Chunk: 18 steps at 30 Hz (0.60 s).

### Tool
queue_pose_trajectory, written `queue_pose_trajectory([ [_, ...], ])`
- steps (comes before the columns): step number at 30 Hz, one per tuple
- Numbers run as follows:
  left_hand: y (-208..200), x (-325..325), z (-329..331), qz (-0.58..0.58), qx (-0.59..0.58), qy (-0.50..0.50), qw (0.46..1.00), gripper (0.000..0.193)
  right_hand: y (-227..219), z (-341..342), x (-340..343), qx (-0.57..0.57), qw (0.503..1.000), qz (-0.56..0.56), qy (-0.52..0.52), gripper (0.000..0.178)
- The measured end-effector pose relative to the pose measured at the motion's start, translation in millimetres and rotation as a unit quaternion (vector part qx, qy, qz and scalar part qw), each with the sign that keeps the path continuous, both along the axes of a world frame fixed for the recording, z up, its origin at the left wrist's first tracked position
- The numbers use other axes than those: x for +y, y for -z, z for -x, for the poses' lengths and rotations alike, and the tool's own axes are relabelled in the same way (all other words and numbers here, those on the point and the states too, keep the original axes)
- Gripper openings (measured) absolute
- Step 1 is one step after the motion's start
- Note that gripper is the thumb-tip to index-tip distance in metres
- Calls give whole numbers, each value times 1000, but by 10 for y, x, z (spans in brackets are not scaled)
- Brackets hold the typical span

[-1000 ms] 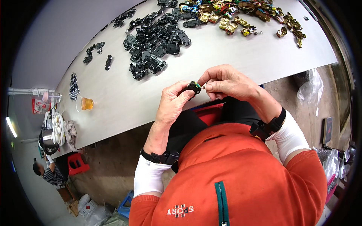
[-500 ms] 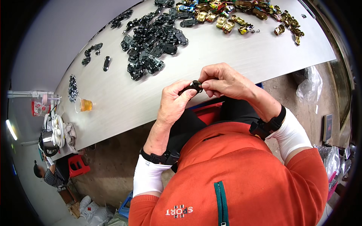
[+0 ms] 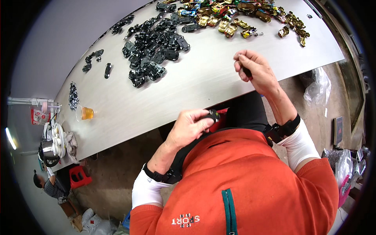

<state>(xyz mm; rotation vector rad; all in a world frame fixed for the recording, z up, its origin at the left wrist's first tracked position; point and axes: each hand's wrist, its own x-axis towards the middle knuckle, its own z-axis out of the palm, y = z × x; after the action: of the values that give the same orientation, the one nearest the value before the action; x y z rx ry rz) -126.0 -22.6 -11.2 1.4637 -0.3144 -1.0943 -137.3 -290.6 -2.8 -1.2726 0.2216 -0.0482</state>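
Note:
Between the thumb and fingers of my left hand (image 3: 188, 127) is a small black toy car part (image 3: 213, 115), low in front of the table's near edge. My right hand (image 3: 256, 70) is raised over the table, apart from the left, its fingers curled round a small dark piece (image 3: 246, 72) that is mostly hidden in the palm. Beyond my hands lies a heap of black toy car parts (image 3: 156, 47). To its right spreads a heap of shiny gold and coloured toy cars (image 3: 231, 29).
On the pale table (image 3: 156, 105), a plastic cup of amber drink (image 3: 87, 113) stands at the left, near a small pile of little silvery-black parts (image 3: 73, 96). White dishes (image 3: 59, 140) and a kettle (image 3: 49, 150) are at the left end. Another person (image 3: 55, 186) is seen farther left.
My hands have parted. The left has come down toward my body with the black toy car part, while the right has moved up and right over the table.

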Motion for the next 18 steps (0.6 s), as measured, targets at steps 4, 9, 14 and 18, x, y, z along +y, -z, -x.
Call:
queue_pose_trajectory([
  [4,750,22,100,-97,25,36,994,22,-131,30,-400,-32,992,88,90,18],
  [9,1586,52,-93,-190,-310,-30,931,38,136,-245,-689,-26,949,276,148,7],
  [14,1045,153,105,-138,-423,166,880,47,42,-486,-701,-50,784,606,125,11],
  [18,349,170,164,-89,-300,149,938,37,81,-860,-460,-58,718,689,80,13],
])
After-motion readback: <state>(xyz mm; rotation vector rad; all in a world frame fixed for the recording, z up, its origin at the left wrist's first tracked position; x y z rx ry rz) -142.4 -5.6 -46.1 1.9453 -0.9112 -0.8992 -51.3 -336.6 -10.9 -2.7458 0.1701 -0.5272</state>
